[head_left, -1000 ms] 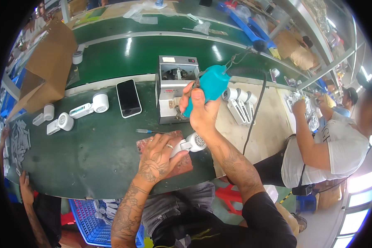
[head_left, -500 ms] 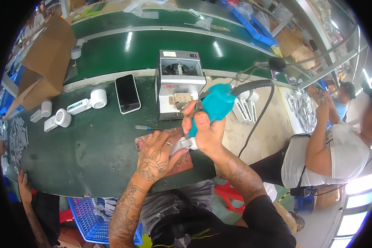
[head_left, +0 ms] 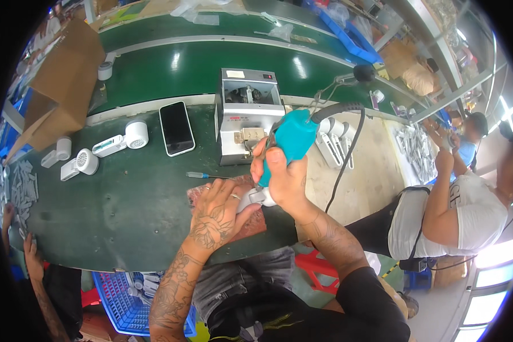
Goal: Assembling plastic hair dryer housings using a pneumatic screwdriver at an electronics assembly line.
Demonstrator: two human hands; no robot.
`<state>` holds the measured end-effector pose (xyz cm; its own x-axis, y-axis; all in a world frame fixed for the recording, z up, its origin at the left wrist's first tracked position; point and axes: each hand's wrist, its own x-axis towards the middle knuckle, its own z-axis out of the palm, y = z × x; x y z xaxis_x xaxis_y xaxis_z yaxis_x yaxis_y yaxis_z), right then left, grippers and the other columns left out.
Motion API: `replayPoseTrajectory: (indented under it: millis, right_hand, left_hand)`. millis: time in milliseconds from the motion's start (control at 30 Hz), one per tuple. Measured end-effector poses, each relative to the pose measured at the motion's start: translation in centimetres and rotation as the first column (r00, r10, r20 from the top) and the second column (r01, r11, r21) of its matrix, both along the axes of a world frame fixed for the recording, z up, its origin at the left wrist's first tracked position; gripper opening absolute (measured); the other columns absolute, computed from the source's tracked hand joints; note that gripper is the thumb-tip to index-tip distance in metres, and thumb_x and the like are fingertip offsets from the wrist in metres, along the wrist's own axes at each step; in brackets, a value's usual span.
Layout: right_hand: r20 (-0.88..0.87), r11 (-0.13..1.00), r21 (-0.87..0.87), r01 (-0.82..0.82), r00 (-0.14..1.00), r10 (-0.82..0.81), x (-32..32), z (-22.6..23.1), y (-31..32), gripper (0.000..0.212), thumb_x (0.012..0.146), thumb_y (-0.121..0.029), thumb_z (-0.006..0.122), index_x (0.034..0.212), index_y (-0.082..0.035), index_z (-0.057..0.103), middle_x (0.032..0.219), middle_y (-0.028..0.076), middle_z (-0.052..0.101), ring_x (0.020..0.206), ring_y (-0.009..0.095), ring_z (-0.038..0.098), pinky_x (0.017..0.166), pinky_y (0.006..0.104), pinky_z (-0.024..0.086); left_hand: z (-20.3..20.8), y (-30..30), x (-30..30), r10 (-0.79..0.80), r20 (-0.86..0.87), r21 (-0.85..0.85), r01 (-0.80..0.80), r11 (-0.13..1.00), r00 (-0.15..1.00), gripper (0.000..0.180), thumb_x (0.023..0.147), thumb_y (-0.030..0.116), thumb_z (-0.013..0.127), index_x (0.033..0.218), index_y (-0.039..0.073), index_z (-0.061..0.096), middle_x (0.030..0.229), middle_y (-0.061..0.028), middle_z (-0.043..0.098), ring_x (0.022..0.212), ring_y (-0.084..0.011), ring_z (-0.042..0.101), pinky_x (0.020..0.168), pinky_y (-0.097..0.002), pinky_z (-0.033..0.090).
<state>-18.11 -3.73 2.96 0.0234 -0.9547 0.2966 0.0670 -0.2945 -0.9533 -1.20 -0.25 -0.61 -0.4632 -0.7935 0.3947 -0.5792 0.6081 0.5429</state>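
Note:
My right hand (head_left: 286,178) grips a teal electric screwdriver (head_left: 295,137), its cable end tilted up to the right and its tip pointing down. Under that tip lies a white plastic housing (head_left: 257,198), the same kind as the small fan-shaped devices around. My left hand (head_left: 215,212) pins this housing down with thumb and fingers, on a worn red mat (head_left: 249,226). The screwdriver's tip and part of the housing are hidden behind my right hand. Just behind the mat, a small hand screwdriver (head_left: 202,175) with a blue handle lies on the bench.
A grey screw feeder (head_left: 248,117) stands behind my hands, beside a phone (head_left: 176,129). White fan-shaped devices (head_left: 113,146) lie left; more housings (head_left: 332,149) lie right. A black cable (head_left: 347,168) loops down on the right. Co-workers sit on both sides; a blue basket (head_left: 111,299) stands below.
The electric screwdriver and my right hand have shifted slightly left, and its cable and hanger swung left. My left hand stays on the housing. At the far left, another person's second hand has appeared.

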Motion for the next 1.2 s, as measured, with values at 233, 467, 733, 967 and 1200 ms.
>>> replayPoseTrajectory:
  millis: [233,467,733,967,1200]
  right_hand:
    - [0.084,0.945,-0.288,0.152,0.987,-0.134,1.3,1.6,-4.9,0.049,0.101,-0.045,0.059,0.101,0.004,0.054,0.069,0.007,0.053,0.060,0.017,0.056,0.057,0.0315,0.049]
    - [0.111,0.927,-0.367,0.074,0.993,-0.036,1.5,0.9,-5.0,0.048,0.100,-0.045,0.060,0.099,0.002,0.053,0.068,0.007,0.053,0.060,0.017,0.056,0.057,0.0317,0.049]
    - [0.071,0.936,-0.340,0.095,0.995,-0.075,0.4,-0.2,-6.4,0.039,0.102,-0.038,0.060,0.098,0.001,0.053,0.069,0.006,0.054,0.057,0.017,0.055,0.054,0.0309,0.047]
    - [-0.015,0.978,-0.196,0.066,0.997,-0.071,0.9,1.3,-3.7,0.038,0.103,-0.037,0.057,0.100,0.001,0.053,0.069,0.006,0.054,0.058,0.016,0.055,0.053,0.0313,0.046]
    - [0.033,0.998,-0.038,0.045,0.998,-0.044,-0.8,2.0,3.0,0.065,0.096,-0.059,0.059,0.107,0.005,0.055,0.068,0.006,0.054,0.059,0.017,0.056,0.053,0.0307,0.046]
  left_hand:
    - [0.0,0.0,0.4,-0.009,-0.102,0.063,0.015,0.998,0.995,0.031,0.091,0.026,0.065,0.108,0.001,0.070,0.106,-0.0150,0.063,0.103,-0.0348,0.057,0.094,-0.0482,0.047]
    - [0.2,-0.1,0.4,-0.021,-0.099,0.099,0.031,0.995,0.995,0.029,0.091,0.023,0.063,0.112,0.004,0.069,0.108,-0.0129,0.063,0.104,-0.0350,0.057,0.095,-0.0484,0.047]
    - [-0.3,-0.2,0.1,-0.013,-0.123,0.101,0.026,0.995,0.992,0.028,0.090,0.023,0.064,0.111,0.005,0.069,0.110,-0.0117,0.064,0.104,-0.0344,0.057,0.095,-0.0486,0.047]
    - [-0.3,0.0,0.4,-0.008,-0.119,0.085,0.018,0.996,0.993,0.028,0.089,0.023,0.066,0.110,0.005,0.071,0.108,-0.0125,0.063,0.103,-0.0349,0.057,0.094,-0.0489,0.047]
    - [0.2,0.2,0.0,-0.004,-0.111,0.079,0.012,0.997,0.994,0.028,0.088,0.021,0.066,0.111,0.005,0.070,0.106,-0.0123,0.063,0.102,-0.0341,0.057,0.094,-0.0484,0.047]
